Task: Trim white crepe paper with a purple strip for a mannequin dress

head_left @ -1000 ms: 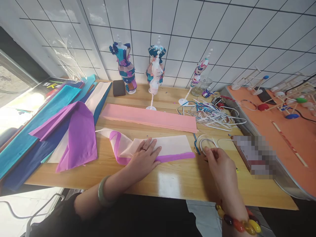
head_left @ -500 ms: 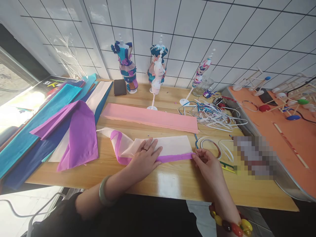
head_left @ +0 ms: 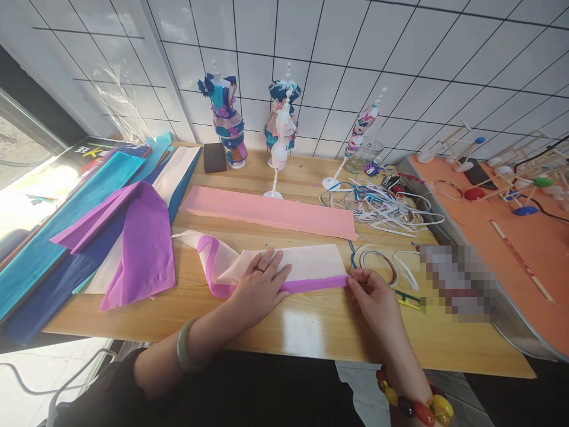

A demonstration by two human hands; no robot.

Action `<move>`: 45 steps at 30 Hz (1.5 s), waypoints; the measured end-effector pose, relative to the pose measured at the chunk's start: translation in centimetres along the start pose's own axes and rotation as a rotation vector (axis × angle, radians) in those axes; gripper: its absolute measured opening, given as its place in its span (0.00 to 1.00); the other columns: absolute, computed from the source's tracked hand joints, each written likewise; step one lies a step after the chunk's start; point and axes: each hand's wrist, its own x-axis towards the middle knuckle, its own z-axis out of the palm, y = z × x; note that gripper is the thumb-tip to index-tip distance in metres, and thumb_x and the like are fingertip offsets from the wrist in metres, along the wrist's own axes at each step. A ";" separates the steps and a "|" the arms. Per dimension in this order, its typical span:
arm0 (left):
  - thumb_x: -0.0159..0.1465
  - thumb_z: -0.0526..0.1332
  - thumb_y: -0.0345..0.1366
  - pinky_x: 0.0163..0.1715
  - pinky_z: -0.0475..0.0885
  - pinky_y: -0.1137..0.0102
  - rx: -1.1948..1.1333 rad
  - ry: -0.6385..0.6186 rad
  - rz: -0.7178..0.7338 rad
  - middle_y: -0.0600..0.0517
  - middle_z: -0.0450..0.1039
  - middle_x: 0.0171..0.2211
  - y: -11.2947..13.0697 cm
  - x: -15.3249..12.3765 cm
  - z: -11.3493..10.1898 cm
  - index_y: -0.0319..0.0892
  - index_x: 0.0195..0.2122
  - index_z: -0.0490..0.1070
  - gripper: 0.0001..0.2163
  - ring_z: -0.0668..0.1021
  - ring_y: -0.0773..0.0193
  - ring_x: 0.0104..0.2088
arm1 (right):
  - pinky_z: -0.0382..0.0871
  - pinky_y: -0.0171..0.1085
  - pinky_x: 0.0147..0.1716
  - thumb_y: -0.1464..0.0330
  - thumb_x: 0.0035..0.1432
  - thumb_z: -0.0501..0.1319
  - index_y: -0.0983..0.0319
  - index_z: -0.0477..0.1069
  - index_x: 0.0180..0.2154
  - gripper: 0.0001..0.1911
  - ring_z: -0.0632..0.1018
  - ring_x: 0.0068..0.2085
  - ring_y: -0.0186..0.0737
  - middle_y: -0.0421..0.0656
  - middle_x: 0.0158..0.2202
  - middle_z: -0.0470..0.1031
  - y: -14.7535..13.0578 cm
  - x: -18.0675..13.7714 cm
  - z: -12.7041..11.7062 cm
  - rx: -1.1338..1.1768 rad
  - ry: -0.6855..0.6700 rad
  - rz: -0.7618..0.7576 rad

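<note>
A cream crepe paper strip [head_left: 313, 261] with a purple strip [head_left: 315, 284] along its near edge lies across the table in front of me. My left hand [head_left: 262, 281] rests flat on it, fingers spread, pressing it down. At the right end, my right hand [head_left: 371, 290] pinches the corner of the purple strip between thumb and fingers. To the left of my left hand the cream and purple paper twists into a loose curl [head_left: 213, 261]. Beyond it lies a folded pink paper strip [head_left: 271, 210].
Dressed mini mannequins [head_left: 229, 121] and a bare white one [head_left: 283, 133] stand along the wall near a phone [head_left: 215, 158]. Purple paper [head_left: 149, 249] and blue strips [head_left: 66, 219] cover the left side. Tangled cords [head_left: 382, 204] lie right, beside an orange-floored tray [head_left: 498, 243].
</note>
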 end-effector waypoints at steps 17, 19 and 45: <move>0.64 0.50 0.48 0.59 0.53 0.57 0.013 0.022 -0.003 0.46 0.55 0.61 0.0 -0.1 0.2 0.46 0.56 0.60 0.22 0.55 0.52 0.62 | 0.65 0.39 0.31 0.59 0.51 0.57 0.63 0.67 0.39 0.17 0.74 0.28 0.40 0.43 0.27 0.74 0.5 0.3 0.2 -0.227 0.044 -0.048; 0.64 0.50 0.48 0.59 0.53 0.57 0.017 0.029 -0.004 0.46 0.55 0.61 -0.1 -0.1 0.3 0.46 0.56 0.60 0.22 0.54 0.52 0.62 | 0.66 0.39 0.30 0.58 0.51 0.57 0.63 0.67 0.40 0.18 0.73 0.27 0.39 0.42 0.27 0.73 0.6 0.2 0.2 -0.182 0.037 -0.052; 0.64 0.50 0.47 0.59 0.53 0.56 -0.007 0.027 -0.012 0.46 0.55 0.61 -0.3 -0.5 0.3 0.45 0.57 0.59 0.22 0.54 0.51 0.62 | 0.66 0.40 0.34 0.60 0.53 0.56 0.63 0.69 0.39 0.16 0.75 0.31 0.41 0.45 0.32 0.75 0.0 0.3 0.4 -0.250 0.034 -0.071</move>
